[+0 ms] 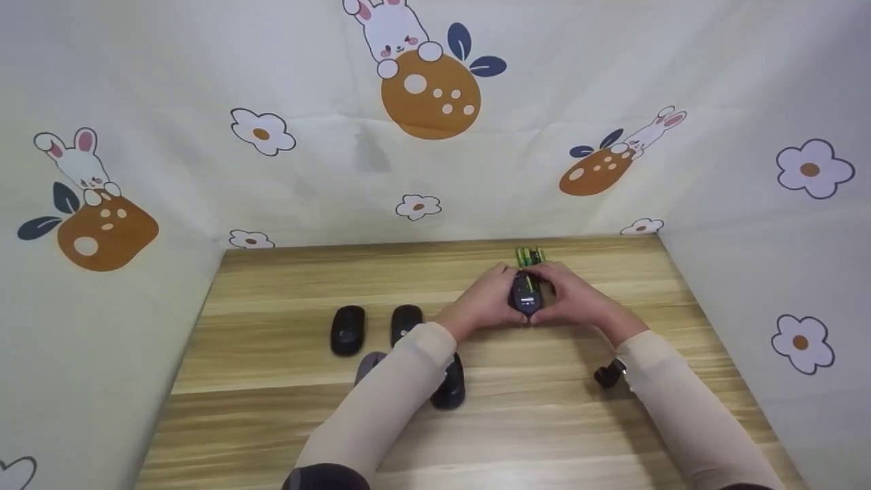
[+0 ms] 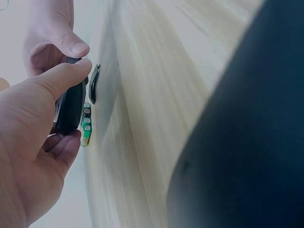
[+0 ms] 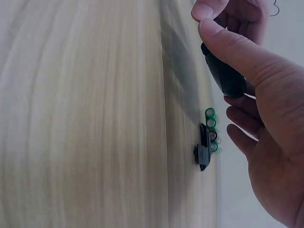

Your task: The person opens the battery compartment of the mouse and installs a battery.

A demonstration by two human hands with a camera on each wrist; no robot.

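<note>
Both hands are on it here: the left hand [image 1: 491, 299] and the right hand [image 1: 571, 297] close in from either side of a dark mouse [image 1: 525, 303], thumbs and fingers pinching its edges between them. It is up off the wooden table [image 1: 544, 435], toward the far edge and right of centre, a greenish-gold streak and a pale patch showing on its upward face.

And it's tight up there! Just beyond the fingertips stands a row of four batteries [image 1: 529, 256], three green-cased and one dark, side by side. Right in front of them, a loose black cover [image 3: 204, 148] lies on the tabletop, between the batteries and the near side; from the head view the right hand blocks most of it.

Over to the left, traffic: one black mouse [image 1: 348, 331] sits out in full view, a second black mouse [image 1: 407, 318] beside it, its lower end cut off by the left sleeve [image 1: 388, 401]. That forearm also crosses a grey mouse [image 1: 369, 365] and partly covers a third black mouse [image 1: 449, 389] nearer the body. On the other side, a small black object [image 1: 607, 375] shows against the right sleeve [image 1: 687, 408]; what it is, I cannot tell. Behind everything rises a pale backdrop [image 1: 306, 190] printed with rabbits, orange fruit and flowers.
</note>
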